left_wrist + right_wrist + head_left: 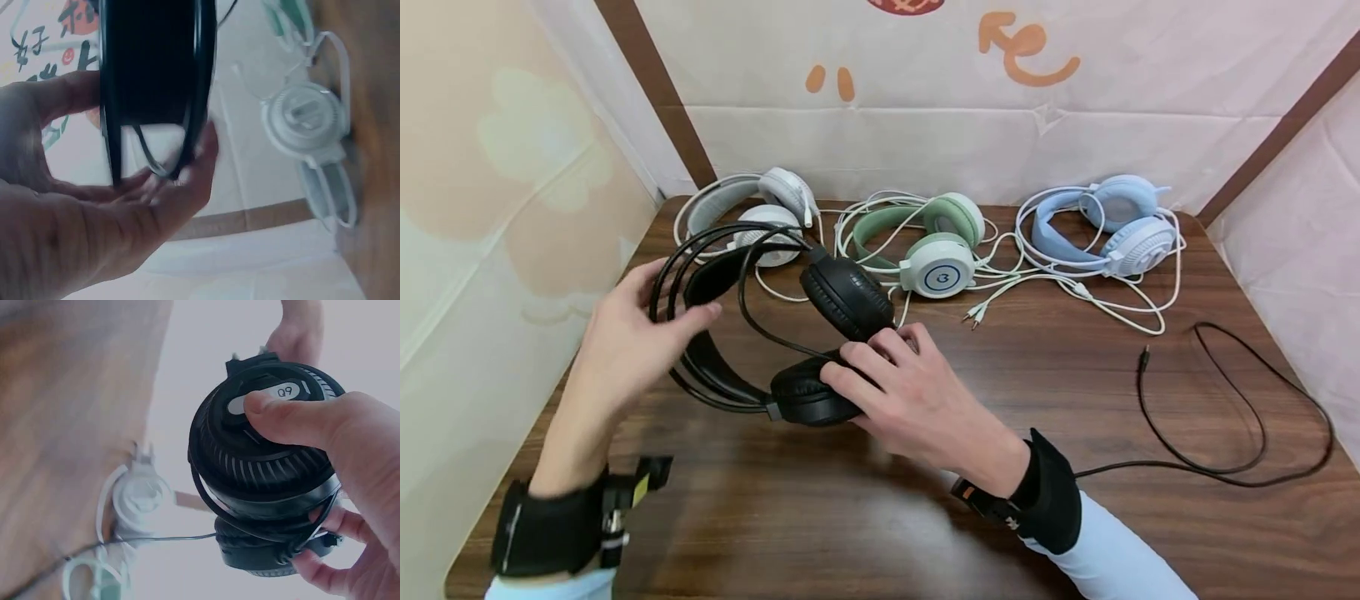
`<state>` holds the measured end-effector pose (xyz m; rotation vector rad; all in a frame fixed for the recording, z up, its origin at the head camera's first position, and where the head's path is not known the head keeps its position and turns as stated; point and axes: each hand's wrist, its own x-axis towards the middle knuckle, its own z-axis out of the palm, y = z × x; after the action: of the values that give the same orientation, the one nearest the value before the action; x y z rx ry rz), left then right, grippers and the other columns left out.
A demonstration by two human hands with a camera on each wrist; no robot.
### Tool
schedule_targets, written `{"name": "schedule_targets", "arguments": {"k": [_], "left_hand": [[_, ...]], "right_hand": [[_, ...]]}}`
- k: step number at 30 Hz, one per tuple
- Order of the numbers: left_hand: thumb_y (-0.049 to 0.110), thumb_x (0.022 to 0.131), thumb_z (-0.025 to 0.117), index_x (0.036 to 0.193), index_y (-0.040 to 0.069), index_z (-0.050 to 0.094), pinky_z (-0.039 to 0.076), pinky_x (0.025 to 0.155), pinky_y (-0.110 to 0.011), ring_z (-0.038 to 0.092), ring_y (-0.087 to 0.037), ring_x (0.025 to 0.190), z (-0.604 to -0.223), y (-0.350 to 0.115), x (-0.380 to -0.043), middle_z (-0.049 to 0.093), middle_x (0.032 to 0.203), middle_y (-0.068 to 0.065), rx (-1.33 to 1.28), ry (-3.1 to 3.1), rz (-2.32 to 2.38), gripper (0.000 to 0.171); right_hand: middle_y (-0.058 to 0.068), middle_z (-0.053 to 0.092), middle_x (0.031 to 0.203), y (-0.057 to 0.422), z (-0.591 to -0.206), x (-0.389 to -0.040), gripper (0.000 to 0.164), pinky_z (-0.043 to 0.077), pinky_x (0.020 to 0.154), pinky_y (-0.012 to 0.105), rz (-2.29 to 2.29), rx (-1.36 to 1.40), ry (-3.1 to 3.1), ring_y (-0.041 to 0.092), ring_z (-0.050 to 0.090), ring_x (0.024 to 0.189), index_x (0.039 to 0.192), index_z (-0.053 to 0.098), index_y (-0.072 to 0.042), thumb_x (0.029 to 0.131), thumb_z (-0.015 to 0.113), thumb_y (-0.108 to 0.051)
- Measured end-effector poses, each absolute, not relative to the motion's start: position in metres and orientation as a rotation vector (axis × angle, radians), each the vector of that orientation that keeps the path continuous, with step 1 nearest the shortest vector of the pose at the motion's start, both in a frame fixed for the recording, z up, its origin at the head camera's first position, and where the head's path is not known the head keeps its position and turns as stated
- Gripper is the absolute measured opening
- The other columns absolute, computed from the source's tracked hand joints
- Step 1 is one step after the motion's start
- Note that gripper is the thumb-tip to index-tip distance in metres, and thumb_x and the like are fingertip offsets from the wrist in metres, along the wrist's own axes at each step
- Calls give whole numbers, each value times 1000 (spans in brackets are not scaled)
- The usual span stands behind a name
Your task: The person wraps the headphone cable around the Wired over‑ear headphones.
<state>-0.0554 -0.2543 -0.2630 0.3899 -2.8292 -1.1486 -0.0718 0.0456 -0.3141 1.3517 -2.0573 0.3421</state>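
Observation:
Black over-ear headphones [848, 298] are held up over the table between both hands. My left hand [632, 337] grips the headband at the left, its thumb pointing inward across the thin outer bands. Seen from the left wrist, the headband [153, 69] passes between the thumb and fingers. My right hand [917, 404] holds the near ear cup, fingers over its cushion side. In the right wrist view, the thumb presses the ear cup's [269, 469] outer face beside a "Q9" label, and a loop of black cable hugs the cup.
Along the back of the brown table [760, 517] lie white headphones [790, 193], green-and-white headphones [942, 267] and light blue headphones [1138, 246], with tangled white cables. A black cable [1240, 482] with a plug curls at the right. Printed cloth walls surround the table.

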Motion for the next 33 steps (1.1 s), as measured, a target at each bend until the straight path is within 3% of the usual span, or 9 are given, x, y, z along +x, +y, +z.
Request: {"name": "schedule_targets", "arguments": {"k": [5, 8, 12, 18, 21, 25, 27, 30, 33], "left_hand": [[14, 92, 60, 98, 11, 65, 49, 63, -21, 59, -9, 69, -251, -262, -90, 63, 77, 6, 331, -2760, -1694, 8], [-3, 88, 49, 85, 9, 61, 45, 46, -23, 43, -11, 49, -251, -260, -96, 49, 59, 5, 348, -2328, -2228, 17], [-11, 84, 38, 85, 6, 56, 21, 40, -23, 18, -14, 51, -250, -256, -100, 40, 54, 5, 301, -1909, -2426, 25], [-13, 86, 26, 91, -4, 68, -2, 49, -26, 5, -14, 52, -238, -263, -100, 35, 49, 4, 109, -1698, -2513, 43], [-14, 87, 28, 87, -6, 71, -3, 49, -27, 4, -14, 52, -235, -260, -103, 41, 50, 2, 95, -1704, -2499, 44], [-11, 90, 27, 81, -4, 66, -5, 49, -26, 3, -13, 51, -242, -261, -107, 21, 54, 3, 61, -1708, -2548, 41], [-8, 92, 25, 78, -3, 62, -6, 48, -24, 2, -11, 50, -245, -264, -108, 9, 60, 3, 38, -1649, -2618, 40], [-5, 95, 26, 76, -2, 58, -5, 47, -20, 3, -8, 48, -248, -267, -110, 7, 62, 4, 8, -1504, -2696, 37], [-1, 97, 30, 70, 3, 52, -5, 47, -18, 4, -6, 47, -247, -265, -115, 9, 62, 6, 3, -1389, -2730, 35]], "right_hand": [[3, 64, 114, 51, -305, -70, 51, 51, 80, 40, 422, 1349, -2059, 23, 59, 100, 122, 63, -15, 79, 85, -31], [7, 60, 116, 54, -298, -71, 60, 52, 85, 39, 661, 1324, -2106, 23, 60, 104, 125, 64, -11, 75, 90, -31], [13, 59, 109, 63, -287, -73, 40, 53, 90, 33, 1178, 1154, -2049, 24, 61, 101, 115, 70, -4, 79, 86, -12], [13, 60, 92, 82, -280, -93, 25, 57, 70, 14, 1298, 787, -2120, 13, 63, 81, 109, 73, 2, 86, 63, 6], [16, 55, 99, 98, -281, -109, 29, 53, 83, 24, 944, 888, -2299, 24, 59, 90, 114, 73, -2, 86, 64, 1], [23, 53, 120, 124, -283, -124, 15, 39, 94, 55, 608, 1074, -2385, 44, 46, 115, 99, 75, -11, 85, 73, -5], [20, 57, 124, 137, -280, -127, 7, 38, 96, 59, 603, 1144, -2394, 43, 48, 119, 90, 74, -13, 86, 76, -8], [2, 66, 100, 158, -271, -127, 12, 44, 93, 31, 770, 1284, -2403, 18, 61, 100, 85, 69, -16, 87, 76, -6], [-12, 61, 78, 164, -265, -121, 14, 43, 65, 14, 916, 1420, -2375, -1, 53, 70, 91, 69, -16, 91, 71, -2]]}}
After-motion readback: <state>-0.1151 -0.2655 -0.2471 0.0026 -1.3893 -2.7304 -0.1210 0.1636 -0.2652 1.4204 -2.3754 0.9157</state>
